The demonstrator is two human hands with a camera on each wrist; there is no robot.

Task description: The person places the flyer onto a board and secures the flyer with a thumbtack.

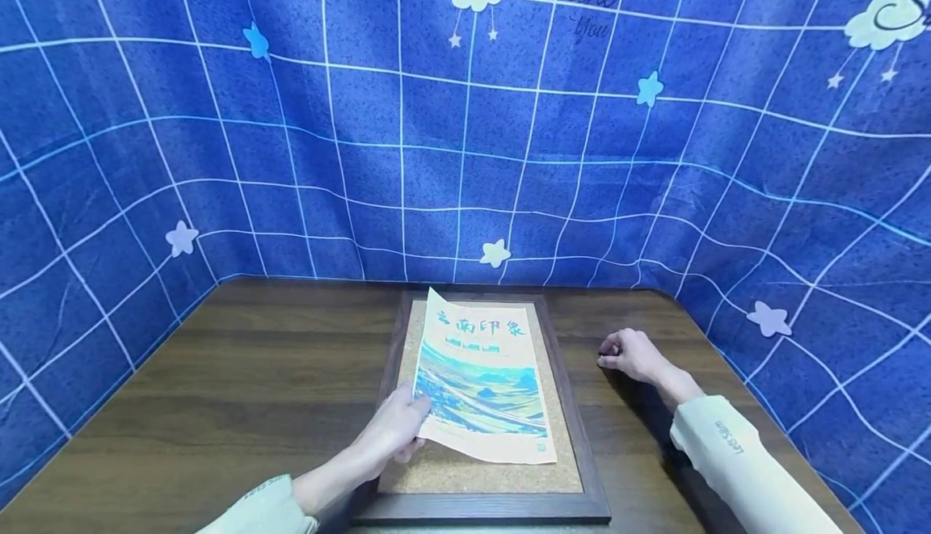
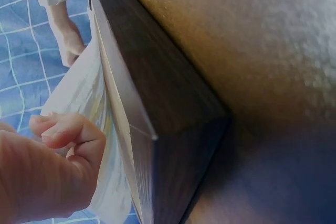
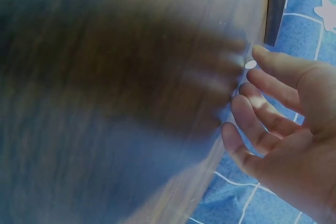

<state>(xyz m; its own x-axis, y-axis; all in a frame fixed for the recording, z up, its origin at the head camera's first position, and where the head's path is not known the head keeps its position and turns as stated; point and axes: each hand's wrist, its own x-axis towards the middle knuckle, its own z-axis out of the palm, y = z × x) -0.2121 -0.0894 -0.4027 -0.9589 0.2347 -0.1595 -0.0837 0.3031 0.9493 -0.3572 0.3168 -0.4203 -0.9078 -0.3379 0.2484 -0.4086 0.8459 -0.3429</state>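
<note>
**Paper poster on a cork board: thin, floppy, easy to crease**

Paper is what you have in hand, and it will behave like it. The printed poster, with its blue landscape and line of characters at the top, lies on the cork board, roughly centred and slightly askew, with its upper left corner curling up off the cork. Judge it as very light, limp and easily creased or torn; it will sag wherever it is unsupported.

Your left hand has the poster by its lower left edge, fingers curled round the sheet and lifting that side a little. The left wrist view shows the paper bowing away from the dark wooden frame. Hold it by the margins, with a light pinch. A second hold on the opposite edge would keep it flat.

Your right hand rests on the bench just right of the frame, well apart from the poster. It grips nothing; the fingers look loosely bent, with a small pale speck near the fingertips that the blurred right wrist view does not let you identify.

Around you, blue checked cloth with stars and clouds hangs behind and to both sides of the bench. The raised frame rim is the one thing the sheet's edge could catch on.
</note>
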